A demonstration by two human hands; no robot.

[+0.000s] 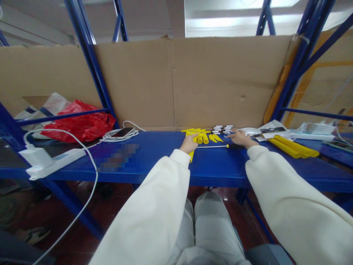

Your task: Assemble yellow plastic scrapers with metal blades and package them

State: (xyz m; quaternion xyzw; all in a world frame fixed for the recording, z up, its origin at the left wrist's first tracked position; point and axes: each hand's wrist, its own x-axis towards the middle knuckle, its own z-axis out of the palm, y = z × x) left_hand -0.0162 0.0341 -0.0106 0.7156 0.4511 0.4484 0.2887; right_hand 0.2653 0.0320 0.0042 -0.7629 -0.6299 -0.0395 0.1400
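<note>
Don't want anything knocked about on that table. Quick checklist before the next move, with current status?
1. Left hand at the yellow piece beneath it: ok. Firm grip: cannot tell.
2. Screwdriver lying on the blue table: ok, handle by the right hand.
3. Screwdriver's shaft clear of the left hand: not ok, its end appears right beside it.
4. Right hand holding something: cannot tell, too small in view.
5. Long yellow tubes clear of both hands: ok, off to the right.
6. White cable clear of both hands: ok, looping over the table edge far left.
</note>
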